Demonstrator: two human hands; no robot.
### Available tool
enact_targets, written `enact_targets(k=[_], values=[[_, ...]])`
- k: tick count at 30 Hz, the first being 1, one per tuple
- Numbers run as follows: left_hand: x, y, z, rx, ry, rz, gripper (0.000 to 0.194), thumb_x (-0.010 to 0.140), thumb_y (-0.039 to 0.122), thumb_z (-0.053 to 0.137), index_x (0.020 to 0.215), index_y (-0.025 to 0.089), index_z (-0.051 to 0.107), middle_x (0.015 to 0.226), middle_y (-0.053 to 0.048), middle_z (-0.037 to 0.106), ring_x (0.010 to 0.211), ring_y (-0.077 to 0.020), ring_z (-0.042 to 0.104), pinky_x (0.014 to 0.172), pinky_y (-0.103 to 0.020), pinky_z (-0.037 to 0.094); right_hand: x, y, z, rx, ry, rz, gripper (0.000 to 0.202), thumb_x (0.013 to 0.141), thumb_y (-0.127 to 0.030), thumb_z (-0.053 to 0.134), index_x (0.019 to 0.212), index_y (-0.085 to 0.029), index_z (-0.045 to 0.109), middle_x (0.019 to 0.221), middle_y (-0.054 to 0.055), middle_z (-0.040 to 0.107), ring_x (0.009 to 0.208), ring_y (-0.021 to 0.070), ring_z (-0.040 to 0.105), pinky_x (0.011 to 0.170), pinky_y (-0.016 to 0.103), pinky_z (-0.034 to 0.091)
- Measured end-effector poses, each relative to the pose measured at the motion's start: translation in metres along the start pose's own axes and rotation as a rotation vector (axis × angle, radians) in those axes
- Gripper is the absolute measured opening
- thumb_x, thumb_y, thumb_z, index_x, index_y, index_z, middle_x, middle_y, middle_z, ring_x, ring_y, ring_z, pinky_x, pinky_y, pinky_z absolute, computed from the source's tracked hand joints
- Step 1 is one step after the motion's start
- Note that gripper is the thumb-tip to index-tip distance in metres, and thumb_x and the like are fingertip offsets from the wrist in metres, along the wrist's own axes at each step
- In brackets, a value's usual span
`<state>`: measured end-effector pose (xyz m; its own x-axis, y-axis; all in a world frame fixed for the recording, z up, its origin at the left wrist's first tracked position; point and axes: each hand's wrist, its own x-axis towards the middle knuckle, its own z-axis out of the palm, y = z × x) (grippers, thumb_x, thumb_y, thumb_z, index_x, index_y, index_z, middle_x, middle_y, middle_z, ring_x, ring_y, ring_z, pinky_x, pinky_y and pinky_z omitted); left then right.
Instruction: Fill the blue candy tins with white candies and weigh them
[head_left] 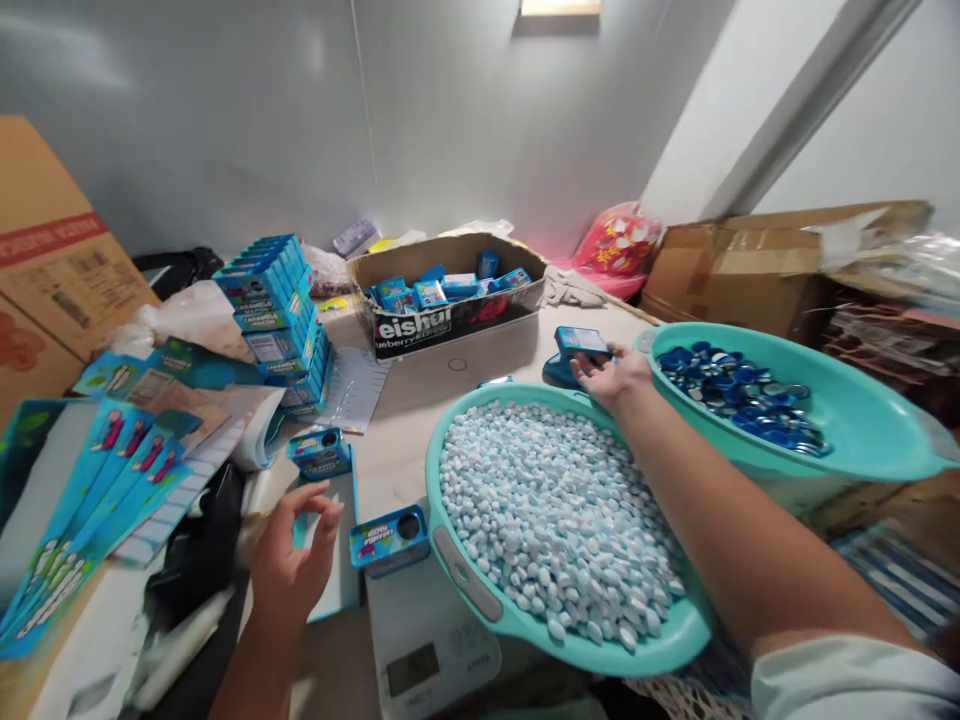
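Observation:
My left hand (292, 550) is at the lower left, thumb and index finger curved apart with nothing between them. Beyond it is a small blue candy box (321, 456) with a round dark hole. Another such blue candy box (390, 540) rests on a white digital scale (431, 640). Reaching over a turquoise basin (480, 600) of pale blue and white candies (555, 510), my right hand (616, 380) has its fingers apart. Its fingertips are beside a blue box (583, 342) on the basin's far side; whether they touch it cannot be made out.
A second turquoise basin (870, 400) with shiny dark blue lids (739, 395) is at the right. Behind are an open carton (457, 325) of blue boxes and a tall stack of blue boxes (281, 320). Printed blue sheets (97, 500) lie left; brown cartons (735, 270) stand right.

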<state>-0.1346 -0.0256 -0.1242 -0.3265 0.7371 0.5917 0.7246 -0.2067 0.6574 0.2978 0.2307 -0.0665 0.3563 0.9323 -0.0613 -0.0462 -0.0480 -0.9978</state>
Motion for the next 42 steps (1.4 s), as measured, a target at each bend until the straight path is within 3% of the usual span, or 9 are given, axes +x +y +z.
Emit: enact_targets(k=[10, 13, 15, 19, 22, 25, 30, 34, 42], values=[[0.003, 0.007, -0.004, -0.142, 0.031, 0.352, 0.022, 0.097, 0.042, 0.067, 0.102, 0.021, 0.064, 0.078, 0.0, 0.074, 0.07, -0.0155, 0.074, 0.073, -0.029, 0.062, -0.043, -0.034, 0.036, 0.106, 0.143, -0.539, 0.03, 0.097, -0.044, 0.049, 0.113, -0.03, 0.069, 0.119, 0.006, 0.068, 0.1, 0.0212, 0.066, 0.065, 0.032, 0.042], [0.005, 0.03, 0.003, -0.334, 0.074, 0.43, 0.041, 0.092, 0.052, 0.072, 0.117, 0.022, 0.059, 0.089, -0.002, 0.071, 0.069, -0.0147, 0.071, 0.07, -0.03, 0.062, -0.097, -0.046, 0.049, 0.108, -0.1, -0.786, 0.024, 0.076, -0.047, 0.076, 0.091, -0.028, 0.076, 0.094, 0.001, 0.069, 0.085, 0.0174, 0.063, 0.064, 0.033, 0.035], [0.01, 0.055, 0.007, -0.412, 0.062, 0.445, 0.056, 0.09, 0.053, 0.074, 0.134, 0.025, 0.054, 0.108, -0.005, 0.07, 0.083, -0.0159, 0.072, 0.078, -0.032, 0.063, -0.135, -0.051, 0.053, 0.055, -0.352, -0.901, 0.016, 0.083, -0.041, 0.077, 0.093, -0.028, 0.079, 0.081, -0.001, 0.065, 0.067, 0.0092, 0.051, 0.061, 0.03, 0.034], [0.019, 0.112, 0.018, -0.244, -0.277, 0.314, 0.078, 0.088, 0.058, 0.076, 0.151, 0.025, 0.044, 0.134, -0.01, 0.066, 0.122, -0.0265, 0.067, 0.102, -0.042, 0.059, -0.182, -0.051, 0.058, -0.16, -0.795, -0.915, 0.016, 0.1, -0.035, 0.063, 0.108, -0.028, 0.075, 0.077, -0.004, 0.058, 0.058, 0.0055, 0.04, 0.056, 0.025, 0.032], [0.021, 0.132, 0.035, -0.161, -0.442, 0.218, 0.067, 0.091, 0.053, 0.075, 0.146, 0.022, 0.051, 0.121, -0.008, 0.072, 0.107, -0.0244, 0.072, 0.087, -0.036, 0.062, -0.182, -0.045, 0.062, -0.137, -0.917, -0.932, 0.014, 0.1, -0.03, 0.062, 0.109, -0.026, 0.071, 0.091, -0.002, 0.064, 0.07, 0.0069, 0.05, 0.065, 0.025, 0.04], [0.017, 0.128, 0.055, -0.182, -0.324, 0.149, 0.058, 0.092, 0.052, 0.074, 0.136, 0.02, 0.057, 0.11, -0.006, 0.072, 0.094, -0.0196, 0.072, 0.075, -0.029, 0.061, -0.157, -0.035, 0.066, -0.056, -0.852, -0.81, 0.026, 0.098, -0.034, 0.058, 0.122, -0.026, 0.064, 0.09, -0.001, 0.061, 0.08, 0.0108, 0.057, 0.072, 0.026, 0.047], [0.008, 0.119, 0.063, -0.276, -0.064, 0.118, 0.064, 0.091, 0.053, 0.076, 0.14, 0.019, 0.053, 0.116, -0.007, 0.07, 0.1, -0.0196, 0.073, 0.082, -0.031, 0.062, -0.116, -0.009, 0.067, -0.549, -0.874, -0.543, 0.04, 0.088, -0.037, 0.066, 0.126, -0.023, 0.066, 0.114, 0.008, 0.068, 0.098, 0.0205, 0.065, 0.086, 0.035, 0.055], [0.019, 0.113, 0.037, -0.328, 0.162, 0.203, 0.047, 0.085, 0.041, 0.084, 0.119, 0.018, 0.061, 0.101, 0.0, 0.071, 0.089, -0.0137, 0.073, 0.073, -0.025, 0.062, -0.116, 0.004, 0.067, -0.813, -0.981, -0.566, 0.045, 0.064, -0.034, 0.09, 0.108, -0.027, 0.079, 0.118, 0.007, 0.07, 0.107, 0.0283, 0.064, 0.094, 0.039, 0.053], [0.04, 0.026, -0.02, -0.207, 0.441, 0.183, 0.042, 0.08, 0.039, 0.088, 0.098, 0.019, 0.055, 0.093, 0.009, 0.058, 0.089, -0.0072, 0.063, 0.079, -0.028, 0.058, -0.115, -0.004, 0.07, -0.983, -1.034, -0.625, 0.009, 0.076, -0.022, 0.076, 0.083, -0.026, 0.08, 0.079, -0.002, 0.073, 0.068, 0.0139, 0.061, 0.064, 0.027, 0.044]])
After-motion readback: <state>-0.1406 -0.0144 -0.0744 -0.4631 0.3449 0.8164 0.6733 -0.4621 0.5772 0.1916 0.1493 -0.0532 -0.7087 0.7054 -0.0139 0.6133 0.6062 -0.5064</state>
